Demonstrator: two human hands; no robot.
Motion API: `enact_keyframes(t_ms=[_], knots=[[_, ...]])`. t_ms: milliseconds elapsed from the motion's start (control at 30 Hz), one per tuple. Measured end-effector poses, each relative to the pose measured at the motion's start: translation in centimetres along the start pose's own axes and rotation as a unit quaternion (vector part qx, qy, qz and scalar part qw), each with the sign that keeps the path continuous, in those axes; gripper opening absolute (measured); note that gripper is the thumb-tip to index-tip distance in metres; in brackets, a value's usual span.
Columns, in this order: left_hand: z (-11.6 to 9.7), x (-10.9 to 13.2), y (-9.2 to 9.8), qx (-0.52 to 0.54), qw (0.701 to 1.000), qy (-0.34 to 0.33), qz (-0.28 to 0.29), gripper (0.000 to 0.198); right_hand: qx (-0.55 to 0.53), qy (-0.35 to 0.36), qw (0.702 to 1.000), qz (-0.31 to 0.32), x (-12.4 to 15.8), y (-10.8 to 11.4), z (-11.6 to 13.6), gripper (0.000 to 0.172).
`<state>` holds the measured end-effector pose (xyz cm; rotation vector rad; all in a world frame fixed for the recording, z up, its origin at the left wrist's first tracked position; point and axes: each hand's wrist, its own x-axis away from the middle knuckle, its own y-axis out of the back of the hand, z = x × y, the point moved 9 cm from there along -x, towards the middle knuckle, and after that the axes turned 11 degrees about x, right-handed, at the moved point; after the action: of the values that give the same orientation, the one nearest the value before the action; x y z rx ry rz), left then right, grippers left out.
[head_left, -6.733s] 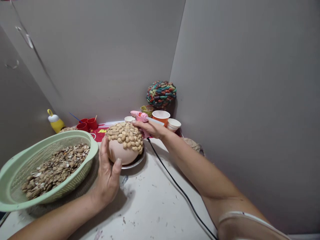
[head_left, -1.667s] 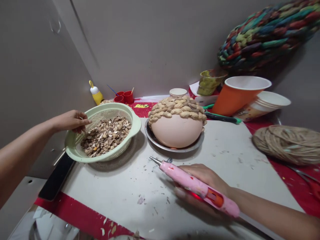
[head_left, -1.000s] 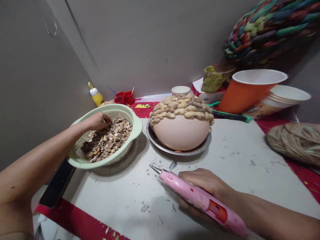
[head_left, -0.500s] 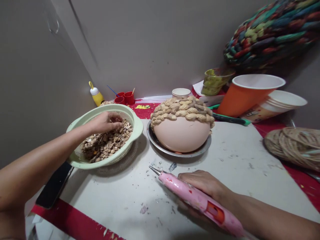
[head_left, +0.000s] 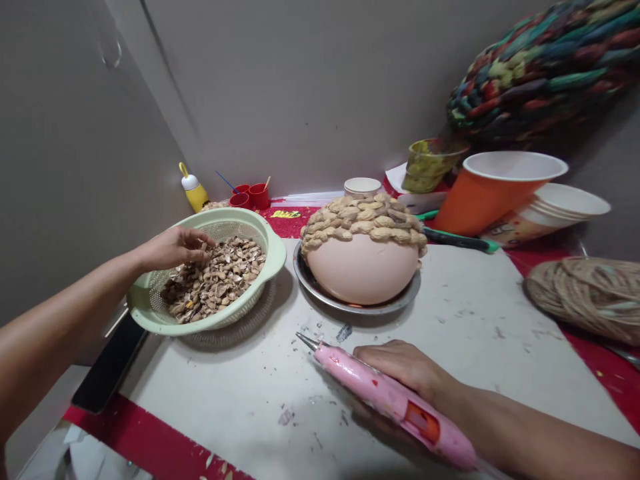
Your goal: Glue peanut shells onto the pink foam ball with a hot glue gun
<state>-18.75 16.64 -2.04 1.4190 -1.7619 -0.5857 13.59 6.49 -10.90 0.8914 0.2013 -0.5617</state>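
Observation:
My left hand [head_left: 175,249] is over the peanut shells [head_left: 225,280] in a pale green colander [head_left: 274,257], its fingers curled at the shells; whether they hold one is hidden. My right hand [head_left: 407,367] is wrapped round a pink glue gun [head_left: 370,390], whose metal nozzle points up and left. Beyond it, a pale pink rounded form [head_left: 363,270] sits on a metal plate [head_left: 320,299]. Rows of peanut shells [head_left: 367,217] cover its upper part.
At the right stand an orange cup [head_left: 480,193], stacked paper cups [head_left: 565,207] and a twine bundle [head_left: 590,293]. Red cups [head_left: 259,195] and a yellow bottle [head_left: 194,192] are at the back. A black phone [head_left: 107,367] lies left of the colander.
My left hand has moved left within the colander, uncovering more shells. The colander has shifted slightly left. My right hand and the glue gun have hardly moved.

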Motion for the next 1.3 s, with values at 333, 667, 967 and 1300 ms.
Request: enact_keyframes(t_ms=[333, 667, 967, 1300], knots=[[1.8, 1.2, 1.4, 0.124, 0.985, 0.111, -0.047, 0.072, -0.005, 0.008, 1.0, 0.0, -0.1, 0.0, 0.0, 0.027], [1.8, 0.9, 0.5, 0.178, 0.981, 0.08, -0.013, 0.068, -0.012, -0.011, 1.0, 0.013, -0.2, -0.1, 0.0, 0.035], [1.7, 0.7, 0.2, 0.161, 0.984, 0.071, 0.007, 0.061, -0.017, -0.003, 1.0, 0.013, -0.4, 0.1, 0.3, 0.028], [2.3, 0.3, 1.4, 0.145, 0.987, 0.055, -0.045, 0.054, -0.025, -0.018, 0.999, 0.029, -0.3, -0.1, 0.0, 0.025]])
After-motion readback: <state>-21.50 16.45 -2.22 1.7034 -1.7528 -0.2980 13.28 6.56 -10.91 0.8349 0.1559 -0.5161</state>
